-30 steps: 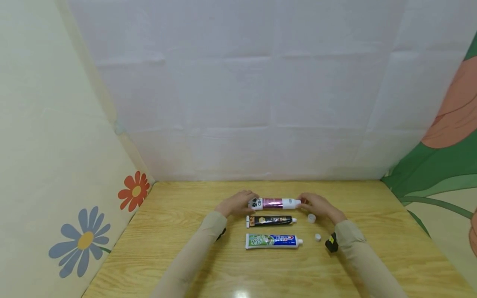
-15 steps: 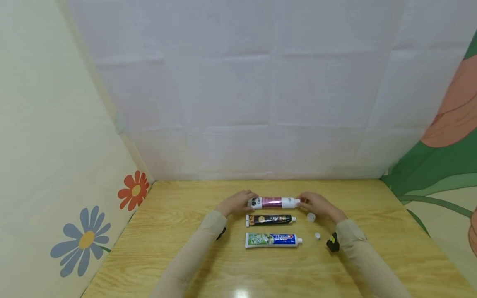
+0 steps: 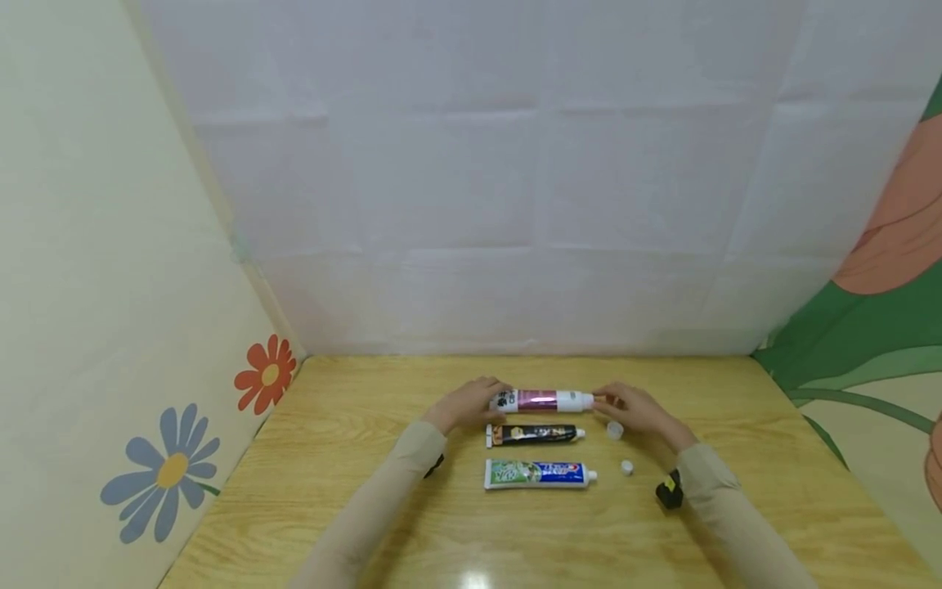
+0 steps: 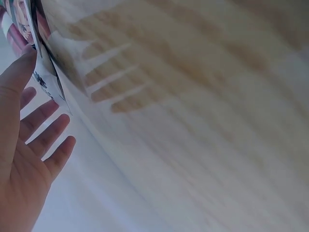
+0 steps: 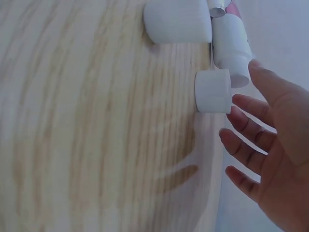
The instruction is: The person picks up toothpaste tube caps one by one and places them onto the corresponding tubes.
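A white and purple toothpaste tube (image 3: 537,400) lies across the table, its capped end to the right. My left hand (image 3: 471,402) holds its flat tail end, thumb on the near side and fingers on the far side; the left wrist view has this hand (image 4: 29,154) at the tube's printed edge. At the other end is my right hand (image 3: 636,406), fingertips right at the white cap (image 5: 235,71). In the right wrist view, the thumb (image 5: 263,77) overlaps the cap's side and the other fingers are spread and relaxed below it.
Nearer me lie a black toothpaste tube (image 3: 537,435) and a green and blue one (image 3: 539,474), both with bare nozzles. Two loose white caps, a larger one (image 3: 615,430) and a smaller one (image 3: 627,468), sit to their right. A white-sheeted wall (image 3: 530,311) stands behind the table.
My right hand and forearm have shifted slightly to the right, the wrist turning outward. My left hand and the tubes stay about where they were.
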{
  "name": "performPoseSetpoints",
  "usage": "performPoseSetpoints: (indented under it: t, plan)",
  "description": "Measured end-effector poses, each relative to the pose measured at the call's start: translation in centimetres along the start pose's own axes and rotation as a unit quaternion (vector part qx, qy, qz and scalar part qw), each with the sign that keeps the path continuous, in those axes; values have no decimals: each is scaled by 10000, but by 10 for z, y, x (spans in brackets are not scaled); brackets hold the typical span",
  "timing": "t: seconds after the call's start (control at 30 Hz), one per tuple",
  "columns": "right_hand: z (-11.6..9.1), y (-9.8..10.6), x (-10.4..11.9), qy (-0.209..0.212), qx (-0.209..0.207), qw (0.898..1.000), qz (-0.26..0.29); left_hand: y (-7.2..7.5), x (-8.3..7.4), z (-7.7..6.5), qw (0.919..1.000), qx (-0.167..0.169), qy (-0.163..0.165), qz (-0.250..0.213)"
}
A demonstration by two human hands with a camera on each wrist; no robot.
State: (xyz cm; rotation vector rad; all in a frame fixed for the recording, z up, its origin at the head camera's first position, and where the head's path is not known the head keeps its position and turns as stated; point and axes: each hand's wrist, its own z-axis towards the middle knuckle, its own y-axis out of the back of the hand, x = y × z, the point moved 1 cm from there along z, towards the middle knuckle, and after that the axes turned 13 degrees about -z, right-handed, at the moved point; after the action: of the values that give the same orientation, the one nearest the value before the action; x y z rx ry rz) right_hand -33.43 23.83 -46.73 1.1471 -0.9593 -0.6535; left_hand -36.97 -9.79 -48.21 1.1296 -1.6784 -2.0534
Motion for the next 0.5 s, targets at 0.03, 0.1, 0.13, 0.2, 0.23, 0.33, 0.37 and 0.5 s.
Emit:
performPoseSetpoints:
  t: [0.03, 0.1, 0.13, 0.2, 0.23, 0.33, 0.37, 0.5]
  plan:
    - [-1, 0, -1, -28, 26, 10000, 9, 0, 0, 0, 10000, -24, -27, 68]
    - [-2, 1, -2, -69, 68, 9999, 27, 0, 0, -1, 9998, -66, -62, 180]
    - [-3, 1, -3, -102, 81, 9999, 63, 0, 0, -2, 9997, -80, -75, 228]
    - [-5, 3, -4, -99, 86, 9999, 70, 1, 0, -3, 9996, -105, -96, 260]
    - [-6, 3, -4, -85, 86, 9999, 54, 1, -1, -4, 9995, -103, -98, 293]
    - [-9, 6, -5, -48, 86, 10000, 4, 2, -3, -7, 9991, -103, -144, 387]
    - [-11, 7, -5, -28, 82, 10000, -9, 3, -4, -8, 9990, -94, -152, 419]
    - [-17, 10, -6, 37, 101, 9999, 43, 4, -8, -12, 9978, -137, -319, 570]
